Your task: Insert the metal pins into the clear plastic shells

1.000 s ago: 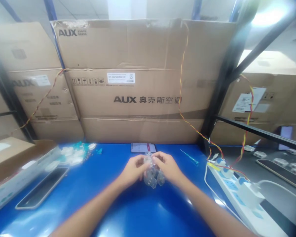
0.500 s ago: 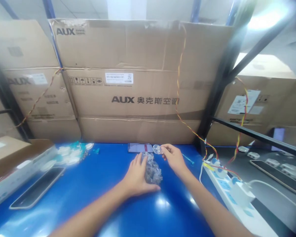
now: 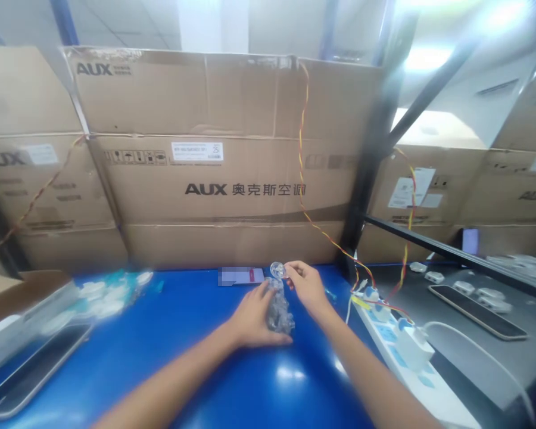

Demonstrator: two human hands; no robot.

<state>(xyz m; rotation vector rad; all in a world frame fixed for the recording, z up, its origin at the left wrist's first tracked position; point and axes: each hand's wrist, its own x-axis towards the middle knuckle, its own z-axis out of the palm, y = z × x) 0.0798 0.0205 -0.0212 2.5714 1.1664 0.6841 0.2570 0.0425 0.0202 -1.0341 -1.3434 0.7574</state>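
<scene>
A heap of small clear plastic pieces (image 3: 280, 313) lies on the blue tabletop (image 3: 196, 369). My left hand (image 3: 254, 319) is cupped along the heap's left side, touching it, fingers spread and thumb stretched out in front. Between thumb and fingertips, my right hand (image 3: 307, 287) pinches one round, clear plastic disc (image 3: 277, 270) by its right edge. That disc is raised just above the far end of the heap. Behind the hands lies a phone (image 3: 245, 276) with a lit screen. The exact shape of the heaped pieces is too blurred to make out.
White round parts and teal bits (image 3: 102, 295) lie at the left, near a dark-screened phone (image 3: 36, 369) and an open carton (image 3: 27, 298). A white power strip (image 3: 397, 351) with plugs runs along the right. Large cardboard boxes (image 3: 232, 131) stand behind.
The view has turned to the right, so the surroundings sit further left. My right hand still pinches the clear disc, and my left hand stays at the heap.
</scene>
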